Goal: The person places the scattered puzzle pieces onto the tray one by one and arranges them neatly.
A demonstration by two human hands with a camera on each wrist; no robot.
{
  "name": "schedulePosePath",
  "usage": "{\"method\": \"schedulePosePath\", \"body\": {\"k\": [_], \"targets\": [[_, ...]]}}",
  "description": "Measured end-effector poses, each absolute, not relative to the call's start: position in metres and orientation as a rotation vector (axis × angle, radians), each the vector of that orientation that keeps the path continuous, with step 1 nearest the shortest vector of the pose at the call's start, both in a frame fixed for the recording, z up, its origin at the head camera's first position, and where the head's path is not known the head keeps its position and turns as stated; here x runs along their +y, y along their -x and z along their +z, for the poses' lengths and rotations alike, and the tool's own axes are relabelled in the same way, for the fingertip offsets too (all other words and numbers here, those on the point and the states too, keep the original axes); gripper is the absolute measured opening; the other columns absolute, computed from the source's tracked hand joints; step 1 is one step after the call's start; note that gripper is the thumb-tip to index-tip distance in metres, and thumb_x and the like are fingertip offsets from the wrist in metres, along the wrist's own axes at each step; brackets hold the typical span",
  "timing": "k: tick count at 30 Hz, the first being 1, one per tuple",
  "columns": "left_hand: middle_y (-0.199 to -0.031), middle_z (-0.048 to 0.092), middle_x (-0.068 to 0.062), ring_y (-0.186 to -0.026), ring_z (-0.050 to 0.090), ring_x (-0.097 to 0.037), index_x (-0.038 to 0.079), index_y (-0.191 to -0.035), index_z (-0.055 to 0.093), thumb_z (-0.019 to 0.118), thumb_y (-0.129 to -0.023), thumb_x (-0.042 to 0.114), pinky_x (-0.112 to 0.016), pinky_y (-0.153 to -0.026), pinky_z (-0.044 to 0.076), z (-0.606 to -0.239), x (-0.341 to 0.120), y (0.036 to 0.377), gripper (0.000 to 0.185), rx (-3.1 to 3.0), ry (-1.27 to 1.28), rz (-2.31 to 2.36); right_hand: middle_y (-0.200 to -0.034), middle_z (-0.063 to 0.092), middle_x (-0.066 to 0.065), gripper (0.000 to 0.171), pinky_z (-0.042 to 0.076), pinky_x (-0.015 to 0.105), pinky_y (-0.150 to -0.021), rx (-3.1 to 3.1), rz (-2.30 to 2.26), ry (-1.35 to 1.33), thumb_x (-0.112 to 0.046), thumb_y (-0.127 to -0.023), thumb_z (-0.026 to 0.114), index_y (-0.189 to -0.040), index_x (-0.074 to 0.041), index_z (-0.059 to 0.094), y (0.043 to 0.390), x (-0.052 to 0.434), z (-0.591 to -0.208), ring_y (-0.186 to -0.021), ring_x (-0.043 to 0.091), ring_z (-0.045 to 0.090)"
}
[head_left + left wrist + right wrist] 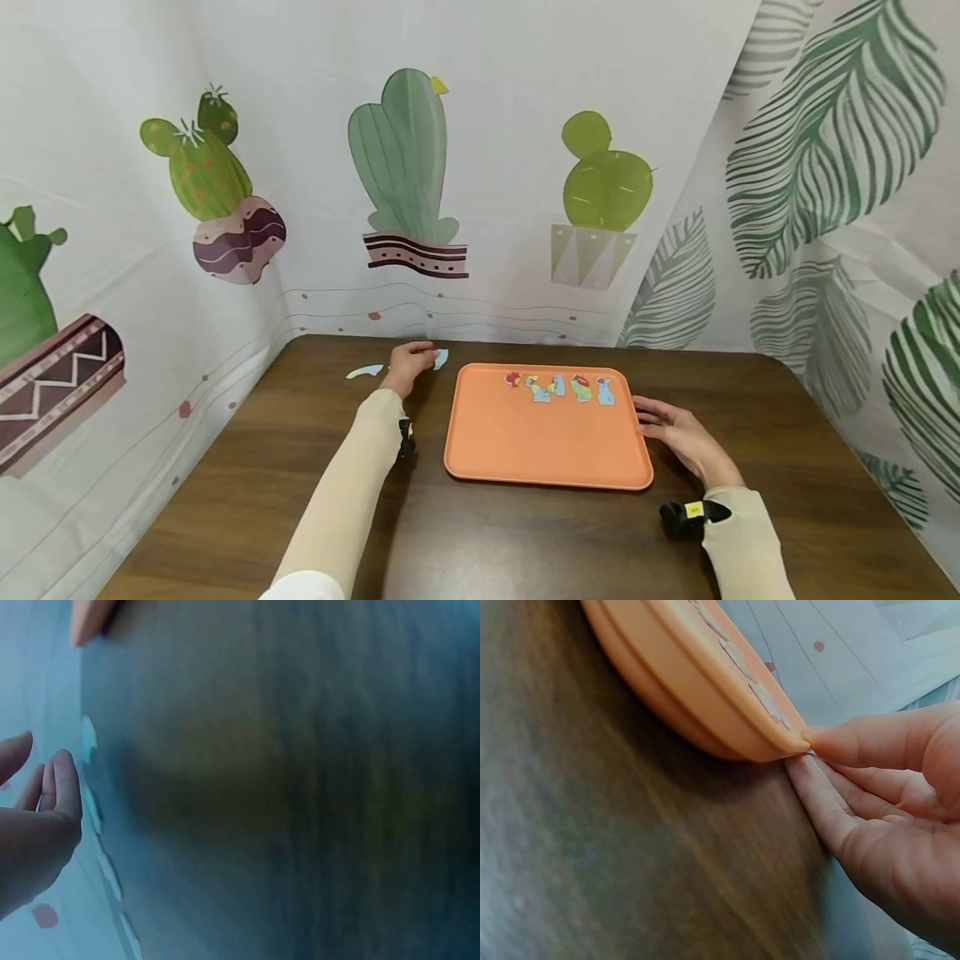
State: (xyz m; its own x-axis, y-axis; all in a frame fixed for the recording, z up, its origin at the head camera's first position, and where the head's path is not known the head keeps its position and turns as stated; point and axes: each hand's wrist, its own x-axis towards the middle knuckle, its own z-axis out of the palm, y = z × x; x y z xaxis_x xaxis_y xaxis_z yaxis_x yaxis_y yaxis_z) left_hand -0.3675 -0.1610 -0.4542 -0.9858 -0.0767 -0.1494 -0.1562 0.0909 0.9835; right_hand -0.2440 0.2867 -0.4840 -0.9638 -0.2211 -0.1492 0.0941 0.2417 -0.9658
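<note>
Plainly, the right grip point(682, 435) pinches an orange, round-cornered tray point(547, 446), left grip point(407, 367) parted and empty.

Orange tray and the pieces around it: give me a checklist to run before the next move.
1. Orange tray steadied: ok, the right hand pinches its right edge.
2. Row of pieces inside the rim: ok, they lie toward the far side.
3. Loose pieces on the tray: not ok, they lie on the table, left of it.
4. Left hand free to pick up: ok, it holds nothing and is beside the loose pieces.
5. Held edge flush with the table: cannot tell, the views don't settle it.
</note>
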Motion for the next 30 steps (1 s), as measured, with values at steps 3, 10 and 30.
{"method": "schedulePosePath", "body": {"k": [3, 10, 30], "targets": [[-0.127, 0.055, -0.025, -0.117, 0.054, -0.036, -0.006, -0.135, 0.050, 0.060, -0.094, 0.002, -0.041, -0.101, 0.047, -0.459, -0.165, 0.369, 0.043, 2.341, 0.225, 1.990, -0.148, 0.031, 0.030, 0.061, 0.051, 0.026, -0.094, 2.256, -1.796, 0.125, -0.004, -0.097, 0.056, -0.149, 0.004, 0.026, 0.245, 0.286, -0.484, -0.132, 0.042, 0.038], [-0.105, 0.066, -0.014, -0.096, 0.062, -0.025, 0.003, -0.124, 0.064, 0.077, -0.082, 0.010, -0.034, -0.080, 0.055, -0.530, -0.191, 0.434, 0.044, 2.555, 0.065, 1.827, -0.148, 0.031, 0.030, 0.061, 0.050, 0.026, -0.094, 2.265, -1.790, 0.119, -0.004, -0.097, 0.056, -0.149, 0.004, 0.026, 0.246, 0.286, -0.485, -0.132, 0.042, 0.037], [-0.123, 0.064, -0.012, -0.115, 0.056, -0.026, 0.004, -0.109, 0.072, 0.084, -0.074, 0.012, -0.032, -0.072, 0.056, -0.566, -0.188, 0.470, 0.038, 2.830, 0.119, 1.478, -0.149, 0.030, 0.029, 0.062, 0.049, 0.027, -0.097, 2.268, -1.770, 0.098, -0.007, -0.097, 0.056, -0.150, 0.003, 0.026, 0.245, 0.285, -0.482, -0.134, 0.042, 0.033]]}}
